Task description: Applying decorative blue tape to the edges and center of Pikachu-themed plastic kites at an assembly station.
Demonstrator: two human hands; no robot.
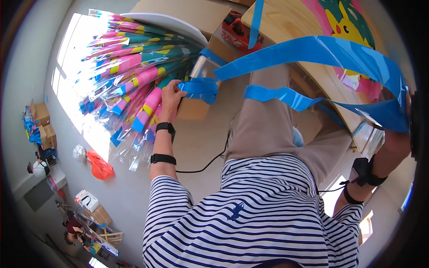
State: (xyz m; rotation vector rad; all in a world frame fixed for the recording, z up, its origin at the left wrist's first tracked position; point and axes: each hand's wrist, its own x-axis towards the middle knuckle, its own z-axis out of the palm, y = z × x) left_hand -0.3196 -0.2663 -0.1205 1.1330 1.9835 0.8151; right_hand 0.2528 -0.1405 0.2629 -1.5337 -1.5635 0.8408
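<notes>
My left hand (170, 97) pinches the edge of a folded bunch of blue plastic strip (199, 90) on top of a small cardboard box (193, 109). Long shiny loops of blue plastic strip (308, 50) stretch across to the right. Their far end reaches my right hand (397, 142), which grips it at the dark rim of the view; its fingertips are mostly hidden. Beside my left hand fans out a large pile of clear-wrapped film rolls (138, 82) in pink, green, yellow and blue.
A wooden table (286, 22) at the upper right carries a printed yellow cartoon film (344, 27). A red carton (237, 33) stands beside it. An orange bag (99, 165) lies on the floor at left. Two people work at the far left, near boxes (99, 215). A black cable (208, 166) crosses below.
</notes>
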